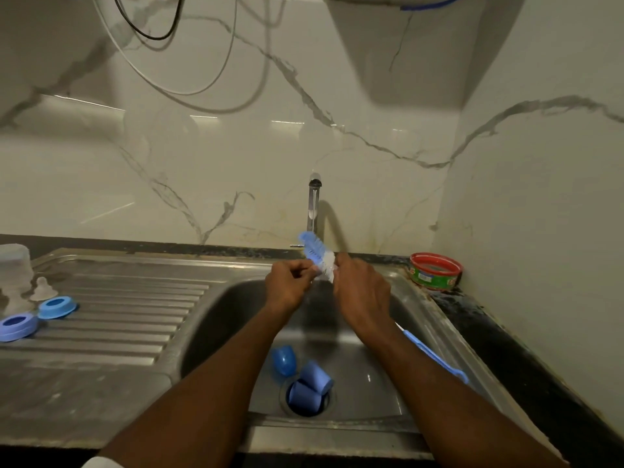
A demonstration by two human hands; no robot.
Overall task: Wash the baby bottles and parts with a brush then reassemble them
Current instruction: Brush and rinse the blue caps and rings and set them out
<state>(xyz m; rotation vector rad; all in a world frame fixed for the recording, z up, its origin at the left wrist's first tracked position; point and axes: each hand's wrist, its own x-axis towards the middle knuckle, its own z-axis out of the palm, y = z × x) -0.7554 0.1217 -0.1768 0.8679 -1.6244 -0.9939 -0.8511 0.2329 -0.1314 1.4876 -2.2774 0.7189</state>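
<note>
1. Bottle brush [315, 253] sits over the back of the sink [418, 298], under the tap [314, 204]; its bristle head is fluffy, blue at the tip and white lower down, and its long flat blue plastic handle shows past my right forearm.
2. My right hand [363, 292] curls its fingers round the brush just below the bristles.
3. My left hand [290, 285] has its fingers curled, pinching something small against the white bristles; I cannot tell what it is.
4. Down in the steel basin lie three smooth blue caps [305, 380]: one rounded one lying on its side, and two straighter ones resting on the drain [307, 396].
5. On the ribbed steel drainboard [118, 319] at left, two blue screw rings [37, 317] lie flat, with a clear soft teat [43, 288] and a frosted bottle [15, 265] behind them.
6. A round red-rimmed tub [435, 271] stands on the dark speckled counter in the right corner; glossy white marble-veined panels cover the walls.
</note>
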